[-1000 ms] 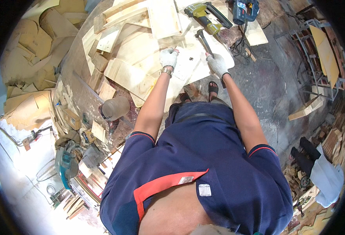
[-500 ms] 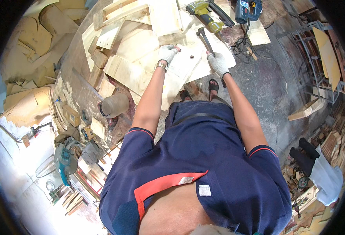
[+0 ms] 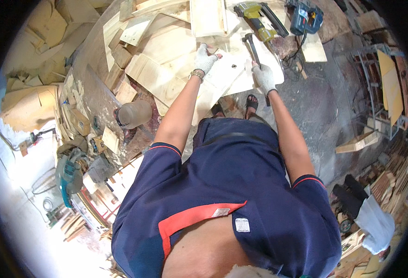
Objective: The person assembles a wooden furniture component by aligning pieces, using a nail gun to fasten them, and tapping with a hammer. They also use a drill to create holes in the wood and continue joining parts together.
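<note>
My right hand (image 3: 264,78), in a pale knit glove with bare fingertips, is wrapped round the handle of a hammer (image 3: 254,50). The hammer's head points away from me, over the right part of a whitish board (image 3: 223,74). My left hand (image 3: 205,61), gloved the same way, lies at the board's left side with fingers and thumb apart; nothing shows in it. Between the hands, a small dark cluster (image 3: 234,66) sits on the board, too small to make out. Light plywood sheets (image 3: 160,69) spread out left of my left hand.
Beyond the hands lie a yellow-green nail gun (image 3: 260,22) and a blue corded power tool (image 3: 303,18). A wooden frame (image 3: 208,18) stands at the back. A cloudy plastic jug (image 3: 135,114) is at left, a teal saw (image 3: 67,178) further off. Metal racking (image 3: 375,92) stands right.
The view has shifted slightly, so the bench items sit lower and further right. My left hand's fingers have spread apart. The hammer stays in my right hand.
</note>
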Available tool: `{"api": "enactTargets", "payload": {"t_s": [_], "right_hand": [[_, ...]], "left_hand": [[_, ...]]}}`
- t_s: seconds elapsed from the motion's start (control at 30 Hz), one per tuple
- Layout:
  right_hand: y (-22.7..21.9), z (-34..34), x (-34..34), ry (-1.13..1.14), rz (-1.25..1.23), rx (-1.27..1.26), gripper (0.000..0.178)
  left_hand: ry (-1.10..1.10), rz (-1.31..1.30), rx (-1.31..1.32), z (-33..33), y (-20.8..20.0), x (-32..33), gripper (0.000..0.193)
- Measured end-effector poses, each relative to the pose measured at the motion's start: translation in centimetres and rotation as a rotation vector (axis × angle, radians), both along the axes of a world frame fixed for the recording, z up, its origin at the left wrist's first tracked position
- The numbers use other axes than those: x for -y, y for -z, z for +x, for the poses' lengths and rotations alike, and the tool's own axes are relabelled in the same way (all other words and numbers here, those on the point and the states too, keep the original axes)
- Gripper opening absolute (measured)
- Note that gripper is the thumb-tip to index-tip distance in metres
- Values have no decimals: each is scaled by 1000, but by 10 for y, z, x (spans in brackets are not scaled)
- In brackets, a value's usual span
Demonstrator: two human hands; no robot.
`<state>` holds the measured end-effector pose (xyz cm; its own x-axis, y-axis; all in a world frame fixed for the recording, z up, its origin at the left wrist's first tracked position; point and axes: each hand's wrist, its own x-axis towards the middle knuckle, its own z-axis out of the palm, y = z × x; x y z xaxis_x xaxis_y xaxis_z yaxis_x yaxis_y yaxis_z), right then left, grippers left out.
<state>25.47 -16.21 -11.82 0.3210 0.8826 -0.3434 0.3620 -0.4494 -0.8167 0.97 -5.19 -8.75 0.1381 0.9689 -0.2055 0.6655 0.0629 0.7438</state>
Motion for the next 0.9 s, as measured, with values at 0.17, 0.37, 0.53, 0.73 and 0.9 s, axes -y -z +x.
{"api": "enactTargets", "payload": {"t_s": [0.17, 0.37, 0.53, 0.73, 0.9], "right_hand": [[-28, -8, 16, -58, 35, 10, 55], [-70, -30, 46, -263, 166, 60, 47], [-80, -53, 35, -396, 55, 255, 44], [-178, -70, 13, -344, 364, 194, 30], [-164, -50, 25, -124, 771, -181, 25]], "left_hand": [[-65, -36, 140, -1, 3, 5, 48], [-361, 296, -391, -12, 22, 22, 42], [-448, 444, -554, -7, 50, 29, 57], [-394, 304, -537, -5, 56, 32, 64], [-405, 284, -520, -2, 54, 37, 65]]}}
